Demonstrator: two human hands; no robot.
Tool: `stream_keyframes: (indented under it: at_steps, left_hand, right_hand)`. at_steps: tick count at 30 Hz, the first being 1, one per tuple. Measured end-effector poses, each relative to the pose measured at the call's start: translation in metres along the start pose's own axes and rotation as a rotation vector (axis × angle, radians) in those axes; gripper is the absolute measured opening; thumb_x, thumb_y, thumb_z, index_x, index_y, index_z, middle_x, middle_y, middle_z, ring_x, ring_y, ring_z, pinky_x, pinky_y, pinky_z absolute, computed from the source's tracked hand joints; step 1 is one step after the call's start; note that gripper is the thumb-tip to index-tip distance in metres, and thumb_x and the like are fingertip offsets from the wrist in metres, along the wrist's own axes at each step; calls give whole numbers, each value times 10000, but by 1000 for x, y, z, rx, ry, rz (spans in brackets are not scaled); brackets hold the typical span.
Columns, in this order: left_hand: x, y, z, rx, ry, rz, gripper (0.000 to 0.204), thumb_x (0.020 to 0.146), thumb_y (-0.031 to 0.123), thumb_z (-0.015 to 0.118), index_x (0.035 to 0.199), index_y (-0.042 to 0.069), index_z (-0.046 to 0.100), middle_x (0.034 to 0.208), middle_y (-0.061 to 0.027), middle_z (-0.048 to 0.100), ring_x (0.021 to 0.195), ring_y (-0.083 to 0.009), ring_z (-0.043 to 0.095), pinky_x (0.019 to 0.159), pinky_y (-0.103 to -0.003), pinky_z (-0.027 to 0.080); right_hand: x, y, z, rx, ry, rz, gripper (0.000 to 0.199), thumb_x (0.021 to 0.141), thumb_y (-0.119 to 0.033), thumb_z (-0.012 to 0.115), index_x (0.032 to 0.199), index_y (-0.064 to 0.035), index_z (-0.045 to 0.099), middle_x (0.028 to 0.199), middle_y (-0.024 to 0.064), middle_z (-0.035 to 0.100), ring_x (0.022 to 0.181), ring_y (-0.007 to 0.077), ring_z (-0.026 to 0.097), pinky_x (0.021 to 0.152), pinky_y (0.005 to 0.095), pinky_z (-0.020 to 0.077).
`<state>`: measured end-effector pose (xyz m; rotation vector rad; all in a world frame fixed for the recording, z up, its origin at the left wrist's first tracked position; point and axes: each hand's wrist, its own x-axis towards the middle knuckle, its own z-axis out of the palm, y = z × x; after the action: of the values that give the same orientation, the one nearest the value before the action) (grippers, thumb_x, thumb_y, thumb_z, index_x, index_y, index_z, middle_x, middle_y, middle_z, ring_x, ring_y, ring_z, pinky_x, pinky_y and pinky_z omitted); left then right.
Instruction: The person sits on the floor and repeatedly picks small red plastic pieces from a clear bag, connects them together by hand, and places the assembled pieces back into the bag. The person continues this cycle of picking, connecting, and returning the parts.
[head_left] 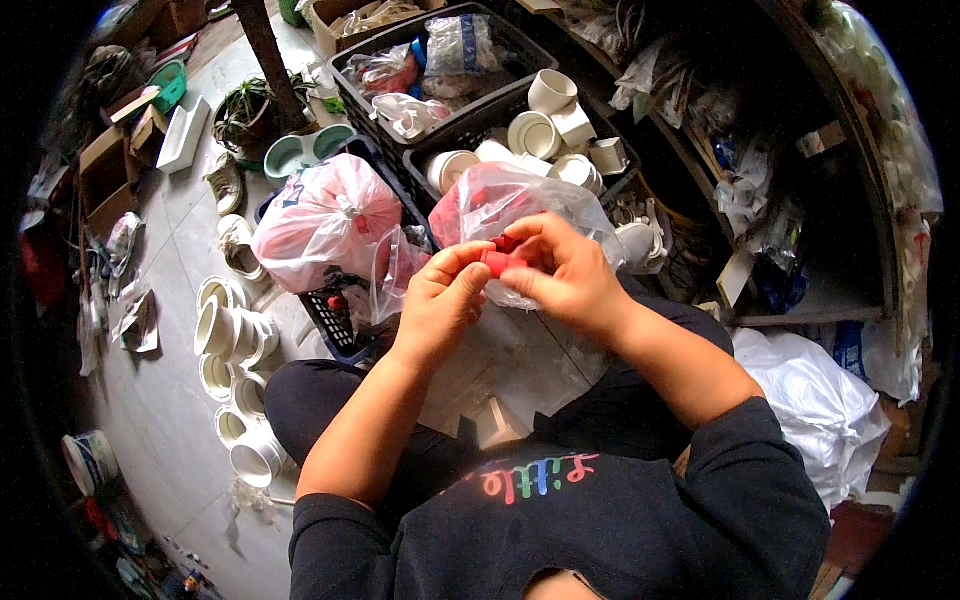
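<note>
A small red plastic piece (497, 263), short and tube-like, is pinched between the fingertips of both my hands in front of me. My left hand (445, 300) grips its left side with thumb and forefinger. From the other side, my right hand (562, 275) closes thumb and fingers on it. A darker red part (506, 243) shows just above, partly hidden by my right fingers; whether it is separate I cannot tell. Just beyond my hands lies a clear plastic bag (580, 207) with red pieces inside.
A tied bag of red contents (325, 205) rests on a dark basket (345, 335). Behind stand black crates (405, 160) with white fittings (535, 135). White plastic pipe fittings (225, 335) cluster on the floor at left. A white sack (815, 410) lies at right.
</note>
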<state>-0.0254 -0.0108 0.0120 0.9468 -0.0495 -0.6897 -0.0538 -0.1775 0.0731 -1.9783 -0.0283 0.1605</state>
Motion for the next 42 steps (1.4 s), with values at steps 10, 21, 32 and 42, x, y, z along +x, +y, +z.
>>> stream_keyframes:
  at_steps: [10,21,32,42]
  left_hand:
    - [1,-1,0,34,-11,20,293,846,213,560,1089,55,520,807,17,567,566,-20,437,489,-149,359]
    - [-1,1,3,58,-3,25,254,835,153,571,1068,57,541,843,29,567,606,-22,457,527,-154,369]
    - [5,-2,-2,697,-40,437,208,804,135,583,960,-2,580,843,-72,592,786,-140,539,715,-261,422]
    - [17,-26,2,1349,-198,50,407,715,164,657,1097,116,525,779,-136,575,684,-268,575,626,-340,466]
  right_hand:
    - [3,-11,0,279,-40,242,314,806,-170,608,1059,-50,466,776,34,549,609,75,527,494,199,434]
    - [1,-2,3,-37,42,-11,248,750,-244,657,810,-18,575,624,70,562,558,177,563,520,272,448]
    - [-1,-2,-9,506,-217,637,342,836,-384,522,735,-59,555,517,7,478,405,78,440,357,188,329]
    - [60,26,-61,-438,-439,548,432,774,-430,564,737,-1,595,589,71,561,471,121,529,432,240,441]
